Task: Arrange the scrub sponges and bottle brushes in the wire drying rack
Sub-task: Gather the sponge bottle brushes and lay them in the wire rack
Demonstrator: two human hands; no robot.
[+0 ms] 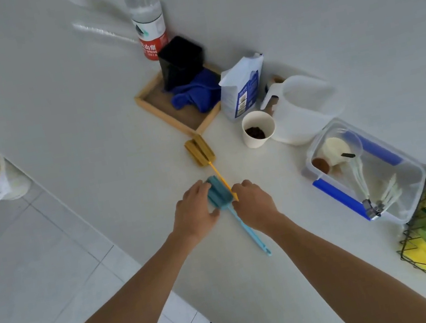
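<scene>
At a white counter [85, 121], a person's left hand [197, 215] curls around the spongy head of a blue bottle brush [219, 197], while the right hand [253, 202] pinches the thin plastic handle of a yellow bottle brush [200, 150] crossing it. Lifting both together risks tangling the slim handles. The wire drying rack [423, 261], well apart, already holds sponges.

Tabletop [55, 83]: plain white, matte | Floor [36, 278]: pale grey square tiles with thin dark grout lines, at lower left | Light: soft, even, with faint shadows
</scene>
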